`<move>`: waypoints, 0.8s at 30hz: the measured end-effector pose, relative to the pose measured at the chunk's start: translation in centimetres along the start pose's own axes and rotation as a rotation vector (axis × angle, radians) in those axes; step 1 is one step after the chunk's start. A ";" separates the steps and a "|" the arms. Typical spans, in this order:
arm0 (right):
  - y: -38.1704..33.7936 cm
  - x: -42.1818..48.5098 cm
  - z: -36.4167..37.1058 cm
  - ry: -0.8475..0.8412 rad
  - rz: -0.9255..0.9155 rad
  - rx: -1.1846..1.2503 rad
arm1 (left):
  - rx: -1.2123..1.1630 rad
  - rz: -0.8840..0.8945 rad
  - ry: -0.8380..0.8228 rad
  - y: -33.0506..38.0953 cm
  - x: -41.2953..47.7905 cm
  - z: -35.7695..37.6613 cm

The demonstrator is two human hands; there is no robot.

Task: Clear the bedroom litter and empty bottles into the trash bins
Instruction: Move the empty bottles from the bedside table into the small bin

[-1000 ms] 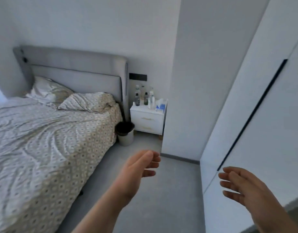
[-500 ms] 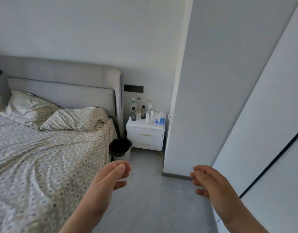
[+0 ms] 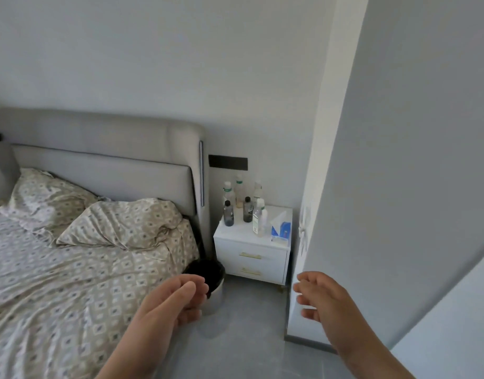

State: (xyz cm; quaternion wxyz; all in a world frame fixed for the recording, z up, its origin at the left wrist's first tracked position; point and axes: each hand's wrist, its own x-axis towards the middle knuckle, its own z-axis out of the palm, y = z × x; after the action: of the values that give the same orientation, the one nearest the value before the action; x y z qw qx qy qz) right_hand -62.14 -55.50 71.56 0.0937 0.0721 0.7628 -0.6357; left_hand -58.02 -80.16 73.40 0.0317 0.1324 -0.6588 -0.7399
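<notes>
Several bottles stand on a white nightstand beside the bed: two small dark ones in front, clear ones behind, and a taller clear bottle to the right. A trash bin with a black liner sits on the floor between bed and nightstand. My left hand is raised in front of the bin, fingers relaxed, holding nothing. My right hand hovers near the wall corner, also empty with loose fingers.
A blue tissue pack lies on the nightstand's right side. The bed with a patterned cover and two pillows fills the left. A white wall corner juts out on the right, leaving a narrow grey floor strip.
The view has come closer to the nightstand and bin. Both hands stay open and empty, and the right one has shifted left toward the wall corner.
</notes>
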 end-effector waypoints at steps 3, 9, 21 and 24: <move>-2.3 5.5 1.5 -0.030 -0.011 0.007 | -0.045 -0.011 0.025 1.0 4.2 -0.7; -5.1 15.4 4.4 -0.072 -0.004 -0.013 | -0.095 -0.065 0.117 0.9 14.7 -2.8; -11.7 38.3 13.4 0.066 0.051 -0.068 | -0.015 -0.033 0.004 3.6 44.1 -6.2; -12.5 42.6 14.4 0.097 0.088 -0.064 | 0.008 -0.075 -0.031 3.5 50.3 -6.4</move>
State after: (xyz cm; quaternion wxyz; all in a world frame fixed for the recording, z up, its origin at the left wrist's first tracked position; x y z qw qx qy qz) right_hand -105.66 -72.31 70.98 0.0865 0.1334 0.7825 -0.6020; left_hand -105.39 -97.98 68.46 -0.0067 0.1456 -0.6569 -0.7398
